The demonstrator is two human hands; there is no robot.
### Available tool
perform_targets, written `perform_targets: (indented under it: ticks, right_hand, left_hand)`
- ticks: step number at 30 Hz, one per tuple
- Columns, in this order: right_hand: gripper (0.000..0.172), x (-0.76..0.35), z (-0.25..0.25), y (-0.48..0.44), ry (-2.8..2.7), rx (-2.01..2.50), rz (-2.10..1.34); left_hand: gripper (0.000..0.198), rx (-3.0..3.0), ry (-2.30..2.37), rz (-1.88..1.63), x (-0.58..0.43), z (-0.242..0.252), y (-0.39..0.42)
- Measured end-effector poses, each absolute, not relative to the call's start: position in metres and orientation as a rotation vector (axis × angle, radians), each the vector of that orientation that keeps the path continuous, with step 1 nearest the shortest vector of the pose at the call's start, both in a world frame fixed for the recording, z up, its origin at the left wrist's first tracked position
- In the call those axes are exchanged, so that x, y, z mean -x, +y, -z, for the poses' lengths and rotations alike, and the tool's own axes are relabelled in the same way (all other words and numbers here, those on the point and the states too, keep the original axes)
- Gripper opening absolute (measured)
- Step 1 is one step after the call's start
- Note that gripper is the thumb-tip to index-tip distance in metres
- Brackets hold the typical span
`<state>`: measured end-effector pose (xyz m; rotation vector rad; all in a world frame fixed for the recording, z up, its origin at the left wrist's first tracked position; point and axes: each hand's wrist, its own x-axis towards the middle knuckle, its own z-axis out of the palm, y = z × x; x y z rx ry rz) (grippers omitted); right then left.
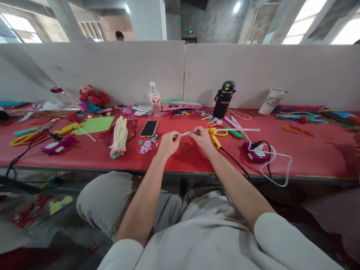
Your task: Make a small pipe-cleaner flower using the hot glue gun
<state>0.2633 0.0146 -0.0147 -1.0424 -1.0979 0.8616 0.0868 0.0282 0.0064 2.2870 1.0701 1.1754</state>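
Observation:
Pinched between the fingertips of both hands, just above the red table, is a small pale purple piece too small to make out in detail. My left hand is closed on its left end, and my right hand on its right. Beside my right hand lies a yellow glue gun with a long clear glue stick sticking out to the right. Left of my left hand are a pile of small lavender pieces, a small cutting tool and a phone.
A bundle of pale pipe cleaners lies left of the phone. Behind stand a water bottle, a black flask and a white cup. Purple power sockets with loose cables sit right; a second glue gun lies left.

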Motion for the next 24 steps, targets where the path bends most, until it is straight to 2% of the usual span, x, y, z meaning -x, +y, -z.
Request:
perform_targets:
  ticks: [4, 7, 11, 12, 16, 20, 24]
  right_hand:
    - [0.028, -0.263, 0.012, 0.016, -1.053, 1.037, -0.946]
    - [0.027, -0.265, 0.007, 0.012, -1.08, 1.04, -0.99]
    - [0.021, -0.277, -0.001, -0.012, -1.344, 1.168, -0.832]
    - [0.023, -0.282, -0.003, -0.021, -1.46, 1.246, -0.757]
    - [0.049, -0.316, -0.005, -0.059, -1.651, 1.695, -0.346]
    - [0.052, -0.351, 0.0, -0.066, -1.509, 2.006, -0.075]
    - [0.059, -0.367, 0.004, -0.037, -1.655, 2.076, -0.091]
  left_hand:
    - [0.019, -2.316, 1.175, -1.034, -0.084, -0.002, 0.033]
    - [0.018, -2.319, 1.213, -0.937, -0.083, 0.0, 0.034]
    - [0.016, -2.313, 1.218, -0.946, -0.082, 0.001, 0.035]
    - [0.016, -2.309, 1.216, -0.966, -0.081, 0.001, 0.035]
    - [0.016, -2.256, 1.215, -1.013, -0.08, 0.001, 0.037]
    - [0.014, -2.189, 1.185, -1.006, -0.08, 0.003, 0.038]
    - [0.01, -2.137, 1.162, -0.986, -0.08, 0.004, 0.04]
